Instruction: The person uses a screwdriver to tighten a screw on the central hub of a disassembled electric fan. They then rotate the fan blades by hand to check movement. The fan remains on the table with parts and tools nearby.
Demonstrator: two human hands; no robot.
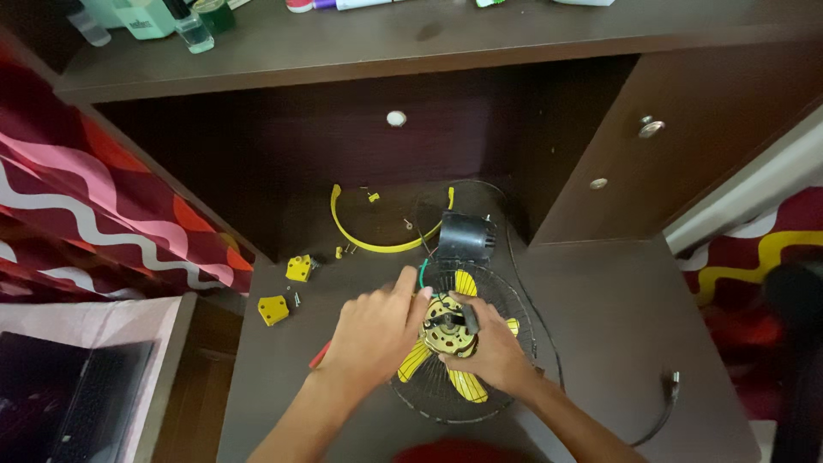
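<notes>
Meanwhile both hands, left hand and right hand, grip the yellow fan motor

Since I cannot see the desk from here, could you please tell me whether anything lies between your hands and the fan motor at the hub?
Nothing visible does. The left hand and right hand both already rest on the round brass-coloured fan motor, above the yellow plastic blades inside the black wire grille.
</notes>
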